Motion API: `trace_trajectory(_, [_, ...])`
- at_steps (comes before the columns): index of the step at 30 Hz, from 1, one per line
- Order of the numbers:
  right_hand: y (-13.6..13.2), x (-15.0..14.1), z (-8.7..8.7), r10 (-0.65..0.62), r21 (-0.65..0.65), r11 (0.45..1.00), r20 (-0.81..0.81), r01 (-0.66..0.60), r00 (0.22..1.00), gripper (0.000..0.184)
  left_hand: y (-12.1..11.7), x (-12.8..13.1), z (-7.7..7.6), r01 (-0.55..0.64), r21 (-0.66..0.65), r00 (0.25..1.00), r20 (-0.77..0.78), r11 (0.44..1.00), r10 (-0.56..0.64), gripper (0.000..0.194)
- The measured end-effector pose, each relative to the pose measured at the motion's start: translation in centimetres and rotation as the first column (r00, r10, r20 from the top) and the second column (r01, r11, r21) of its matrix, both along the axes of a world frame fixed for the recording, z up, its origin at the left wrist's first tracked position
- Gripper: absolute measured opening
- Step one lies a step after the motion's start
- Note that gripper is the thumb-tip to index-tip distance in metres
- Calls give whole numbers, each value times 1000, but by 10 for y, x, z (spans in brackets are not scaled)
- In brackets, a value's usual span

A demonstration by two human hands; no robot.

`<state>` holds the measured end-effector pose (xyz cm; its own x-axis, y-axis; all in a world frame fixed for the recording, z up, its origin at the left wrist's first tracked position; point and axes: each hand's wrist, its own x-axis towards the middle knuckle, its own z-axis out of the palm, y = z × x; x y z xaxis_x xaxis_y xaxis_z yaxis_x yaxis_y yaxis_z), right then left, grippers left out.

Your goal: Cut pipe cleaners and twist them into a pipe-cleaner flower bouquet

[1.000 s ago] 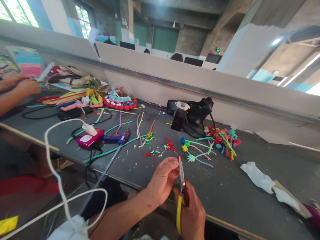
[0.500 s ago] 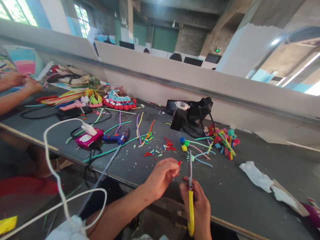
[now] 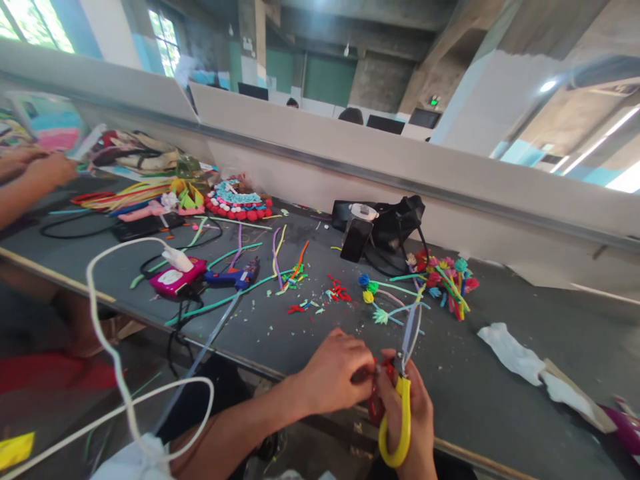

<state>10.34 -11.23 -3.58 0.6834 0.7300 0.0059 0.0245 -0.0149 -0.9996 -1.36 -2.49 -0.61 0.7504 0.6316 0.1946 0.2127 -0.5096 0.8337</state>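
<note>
My right hand [image 3: 419, 407] is closed around scissors [image 3: 407, 417] with yellow handles, their blades pointing up and away over the table. Red pipe cleaner [image 3: 376, 408] shows between my two hands, partly covered by fingers. My left hand [image 3: 343, 370] is closed, its fingertips pinched at this red piece right beside my right thumb. Short red cut bits [image 3: 340, 290] lie on the table beyond my left hand. Past the scissors are small pom-pom-like flowers on stems, one of them mint green [image 3: 381, 316] and one yellow [image 3: 369, 296].
A blue glue gun [image 3: 233, 277] and a pink power strip [image 3: 177, 275] with a white cable lie left. A phone [image 3: 357, 240] leans on a black bag [image 3: 400, 223]. Colourful flowers [image 3: 447, 277] and white tissue [image 3: 510, 350] are right. Another person's hands [image 3: 45, 170] work far left.
My left hand has moved right and down to meet my right hand. The scissors have tilted right, and their handle loop now faces me. The other person's hands have shifted slightly left.
</note>
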Motion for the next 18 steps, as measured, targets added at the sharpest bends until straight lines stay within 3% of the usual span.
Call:
trace_trajectory(2, [-1, 4, -6, 44, -21, 999, -109, -46, 993, 52, -3, 1, 0, 21, 332, 1000, -17, 943, -17, 6])
trace_trajectory(3, [-1, 5, -7, 60, -21, 998, -149, -64, 987, 55, -4, 1, 0, 37, 427, 999, -32, 903, -26, 7])
trace_trajectory(5, [-2, 5, -8, 75, -13, 997, -173, -79, 982, 57, -5, 2, 0, 43, 470, 999, -37, 881, -28, 6])
trace_trajectory(7, [-2, 3, -5, 93, -9, 995, -180, -96, 979, 56, -2, 2, 1, 2, 335, 1000, 21, 942, -10, 4])
trace_trajectory(9, [-3, 2, -2, 93, -25, 995, -159, -98, 983, 55, 2, 2, 4, -52, -3, 990, 132, 999, 52, 4])
trace_trajectory(10, [-3, 1, -1, 86, -38, 995, -120, -91, 989, 54, 5, 2, 6, -69, -218, 974, 198, 973, 113, 5])
trace_trajectory(11, [-4, 2, -1, 77, -51, 996, -53, -79, 996, 53, 7, 2, 9, -64, -425, 945, 265, 903, 191, 6])
trace_trajectory(13, [-4, 3, -3, 55, -54, 997, 168, -46, 984, 49, 12, 2, 12, 35, -716, 849, 389, 698, 357, 9])
trace_trajectory(15, [-5, 3, -7, 27, -20, 1000, 419, -21, 908, 42, 14, 2, 15, 198, -824, 730, 485, 530, 481, 14])
trace_trajectory(18, [-8, -2, -12, 23, 3, 999, 616, -32, 787, 37, 12, 4, 15, 356, -857, 633, 514, 372, 578, 17])
